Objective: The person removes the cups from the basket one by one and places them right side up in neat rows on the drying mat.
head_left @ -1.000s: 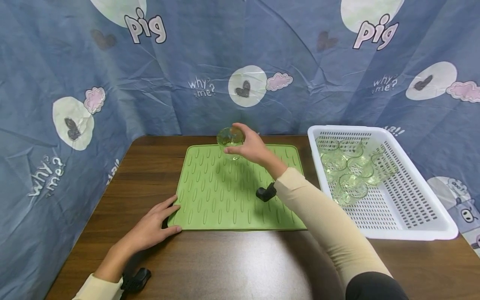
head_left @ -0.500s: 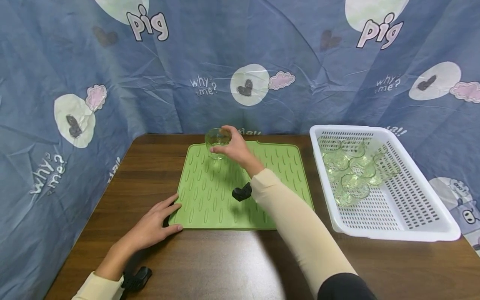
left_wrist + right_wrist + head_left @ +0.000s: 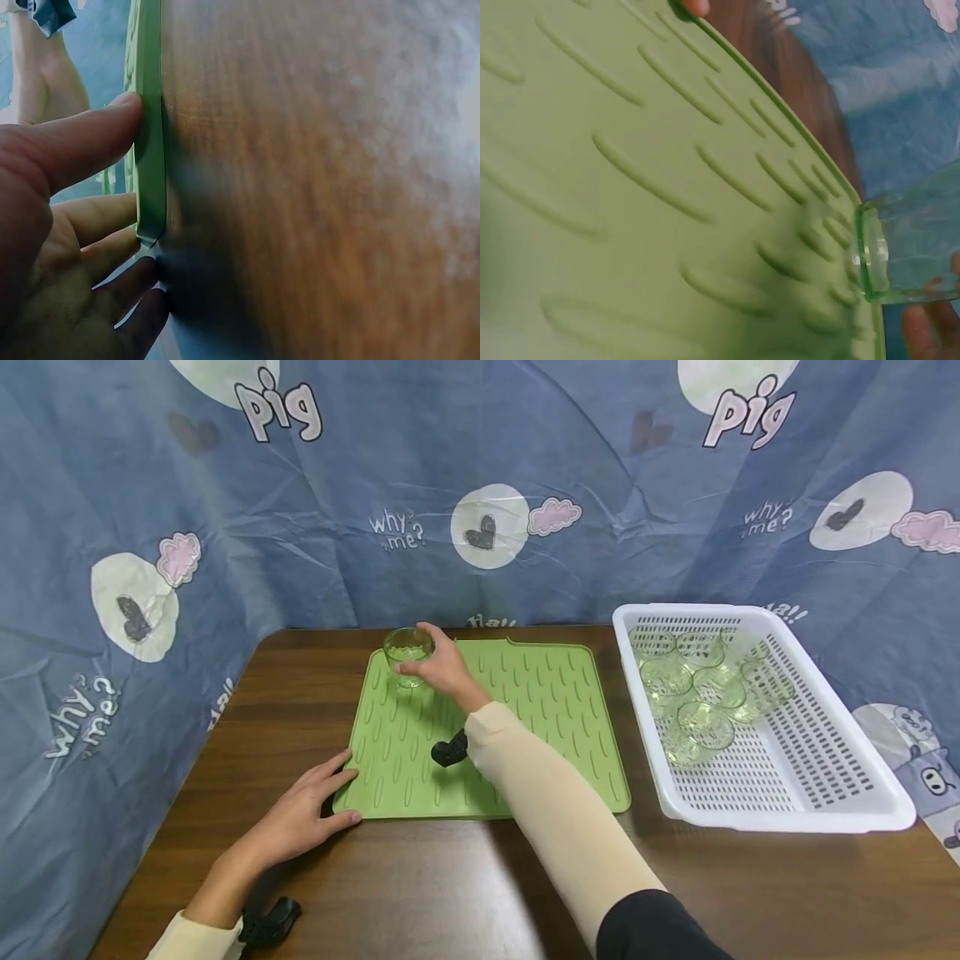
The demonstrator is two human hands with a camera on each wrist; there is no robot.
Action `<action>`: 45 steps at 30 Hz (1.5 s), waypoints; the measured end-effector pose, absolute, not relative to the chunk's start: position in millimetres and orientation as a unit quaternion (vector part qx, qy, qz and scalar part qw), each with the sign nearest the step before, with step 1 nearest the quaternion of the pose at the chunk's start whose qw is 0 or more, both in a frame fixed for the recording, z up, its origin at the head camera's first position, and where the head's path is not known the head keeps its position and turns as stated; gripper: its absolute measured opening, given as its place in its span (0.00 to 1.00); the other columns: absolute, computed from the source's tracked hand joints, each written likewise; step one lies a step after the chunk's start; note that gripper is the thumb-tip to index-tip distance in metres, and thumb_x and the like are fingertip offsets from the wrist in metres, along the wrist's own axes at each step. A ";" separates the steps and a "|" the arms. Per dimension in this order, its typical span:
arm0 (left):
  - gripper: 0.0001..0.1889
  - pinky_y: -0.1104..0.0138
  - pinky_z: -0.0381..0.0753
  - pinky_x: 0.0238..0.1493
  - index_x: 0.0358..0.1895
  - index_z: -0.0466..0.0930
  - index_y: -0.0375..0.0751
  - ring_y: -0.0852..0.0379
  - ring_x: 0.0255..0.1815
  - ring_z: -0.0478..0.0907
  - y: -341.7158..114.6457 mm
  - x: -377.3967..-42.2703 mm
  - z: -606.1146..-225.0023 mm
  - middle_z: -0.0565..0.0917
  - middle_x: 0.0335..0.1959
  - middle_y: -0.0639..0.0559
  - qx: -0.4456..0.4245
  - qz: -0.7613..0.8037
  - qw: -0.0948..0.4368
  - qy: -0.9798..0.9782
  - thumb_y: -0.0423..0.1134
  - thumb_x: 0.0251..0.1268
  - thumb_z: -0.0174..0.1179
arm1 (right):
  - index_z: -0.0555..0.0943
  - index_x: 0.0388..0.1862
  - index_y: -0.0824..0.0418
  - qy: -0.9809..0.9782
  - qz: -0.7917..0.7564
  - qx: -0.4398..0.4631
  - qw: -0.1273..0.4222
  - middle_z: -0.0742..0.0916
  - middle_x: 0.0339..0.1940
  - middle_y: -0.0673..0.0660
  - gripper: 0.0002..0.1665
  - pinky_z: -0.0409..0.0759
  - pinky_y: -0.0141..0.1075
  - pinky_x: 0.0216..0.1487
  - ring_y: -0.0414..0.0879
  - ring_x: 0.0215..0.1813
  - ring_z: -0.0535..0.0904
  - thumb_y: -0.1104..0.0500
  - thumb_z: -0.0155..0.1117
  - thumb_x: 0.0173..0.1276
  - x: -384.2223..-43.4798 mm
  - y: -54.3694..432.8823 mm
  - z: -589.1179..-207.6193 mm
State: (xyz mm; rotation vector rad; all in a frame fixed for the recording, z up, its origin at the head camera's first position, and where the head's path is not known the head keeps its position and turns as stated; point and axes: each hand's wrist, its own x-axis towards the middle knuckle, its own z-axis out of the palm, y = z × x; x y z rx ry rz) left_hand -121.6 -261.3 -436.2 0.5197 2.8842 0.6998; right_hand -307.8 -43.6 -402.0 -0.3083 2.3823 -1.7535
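Observation:
My right hand [image 3: 446,668] grips a clear, green-tinted drinking glass [image 3: 403,653] between thumb and fingers. The glass is upright, rim up, at the back left corner of a green ridged drying mat [image 3: 536,727]. From the right wrist, the thick base of the glass [image 3: 871,255] shows right at the mat's edge, with fingertips [image 3: 917,330] beside its wall. At the mat's front left corner lies my left hand [image 3: 303,814], fingers spread and fairly straight. In the left wrist view its thumb [image 3: 105,139] touches the rim of the mat [image 3: 150,165].
A white slotted plastic basket [image 3: 832,818] stands on the wooden table [image 3: 420,885], right of the mat. Several similar glasses [image 3: 705,727] are grouped in its left part. A blue printed cloth [image 3: 420,460] hangs close behind the table.
My right hand has carried the glass leftward across the back of the mat to its back left corner, and lower in the last half second. My left hand stays at the front left corner.

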 end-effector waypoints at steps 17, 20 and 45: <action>0.35 0.34 0.64 0.65 0.70 0.68 0.32 0.28 0.75 0.56 -261.1 -120.1 -435.4 0.58 0.78 0.34 0.167 0.250 0.074 0.951 0.48 0.66 0.65 | 0.60 0.79 0.49 0.803 -0.584 -0.089 0.082 0.69 0.78 0.53 0.51 0.75 0.51 0.66 0.55 0.70 0.74 0.56 0.76 0.60 -312.3 -62.6 -412.2; 0.34 0.34 0.64 0.66 0.70 0.68 0.31 0.28 0.75 0.56 -261.3 -120.2 -435.4 0.58 0.78 0.33 0.167 0.251 0.076 0.951 0.47 0.66 0.65 | 0.59 0.79 0.50 0.801 -0.585 -0.094 0.082 0.69 0.78 0.53 0.51 0.75 0.51 0.66 0.55 0.70 0.74 0.55 0.75 0.61 -311.7 -65.8 -415.7; 0.34 0.35 0.65 0.65 0.71 0.67 0.30 0.28 0.75 0.56 -260.9 -119.0 -433.5 0.57 0.78 0.32 0.171 0.243 0.077 0.952 0.46 0.67 0.64 | 0.58 0.79 0.41 0.834 -0.536 -0.110 0.076 0.68 0.79 0.53 0.50 0.77 0.51 0.63 0.56 0.70 0.73 0.52 0.74 0.62 -312.7 -70.1 -427.2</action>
